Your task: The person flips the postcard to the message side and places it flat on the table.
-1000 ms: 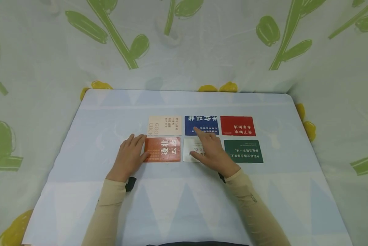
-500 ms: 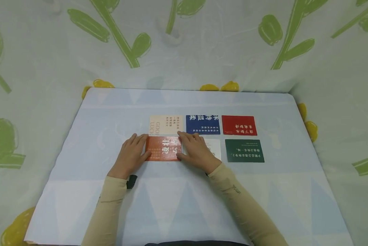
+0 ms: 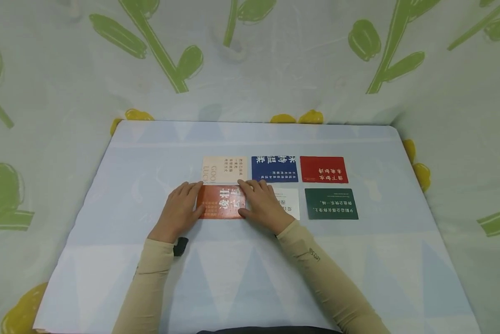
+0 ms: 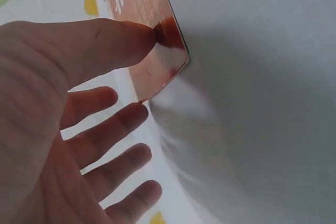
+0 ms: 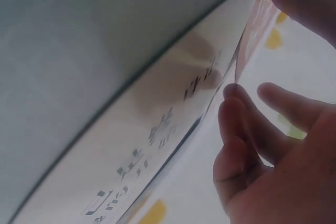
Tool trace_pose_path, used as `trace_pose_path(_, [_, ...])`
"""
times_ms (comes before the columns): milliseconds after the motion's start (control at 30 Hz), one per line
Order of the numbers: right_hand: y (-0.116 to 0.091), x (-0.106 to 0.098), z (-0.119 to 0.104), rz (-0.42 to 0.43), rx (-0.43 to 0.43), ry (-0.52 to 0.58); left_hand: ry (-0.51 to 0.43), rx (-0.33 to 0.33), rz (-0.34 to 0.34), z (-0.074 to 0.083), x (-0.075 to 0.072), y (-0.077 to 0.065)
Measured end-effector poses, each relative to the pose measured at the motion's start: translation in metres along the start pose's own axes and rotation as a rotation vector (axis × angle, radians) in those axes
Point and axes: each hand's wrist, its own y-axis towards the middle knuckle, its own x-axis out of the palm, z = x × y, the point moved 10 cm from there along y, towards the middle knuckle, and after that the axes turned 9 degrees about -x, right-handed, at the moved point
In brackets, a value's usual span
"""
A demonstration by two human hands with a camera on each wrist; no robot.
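Observation:
An orange-red card [image 3: 221, 202] with white lettering lies in the near row, at its left end. My left hand [image 3: 178, 211] is at the card's left edge; in the left wrist view the thumb [image 4: 121, 40] reaches over the card's corner, the other fingers spread fairly straight. From the other side my right hand [image 3: 266, 204] touches the card's right edge with thumb and fingertips. That hand partly covers a white card [image 3: 291, 200] with dark lettering, which also shows in the right wrist view.
Behind lie a beige card [image 3: 224, 168], a blue card [image 3: 274, 170] and a red card [image 3: 324, 170] in a row. A dark green card [image 3: 331, 204] ends the near row on the right. All lie on a pale blue-and-white table [image 3: 250, 278], with leaf-patterned cloth around it.
My right hand has moved left from over the white and blue cards to the orange-red card's right edge. The left hand has stayed at its left edge.

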Motion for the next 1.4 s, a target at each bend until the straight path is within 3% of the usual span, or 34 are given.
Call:
trace_pose_path(300, [-0.001,-0.006,-0.007,0.056,-0.036,0.028,-0.031,-0.075,0.063,-0.012,-0.002,-0.004])
trace_pose_path(667, [0.0,-0.015,-0.01,0.085,-0.045,0.013,-0.158,-0.135,0.12,-0.022,-0.01,-0.006])
trace_pose_path(800, [-0.006,-0.02,-0.002,0.089,0.015,0.116,-0.208,-0.146,0.125,-0.025,-0.01,-0.008])
trace_pose_path(1033, [-0.02,-0.025,0.02,0.105,0.22,0.378,-0.269,-0.175,0.119,-0.027,-0.013,-0.009])
trace_pose_path(1400, [-0.024,-0.006,0.017,-0.04,0.299,0.638,-0.268,-0.196,0.118,-0.027,-0.015,-0.012])
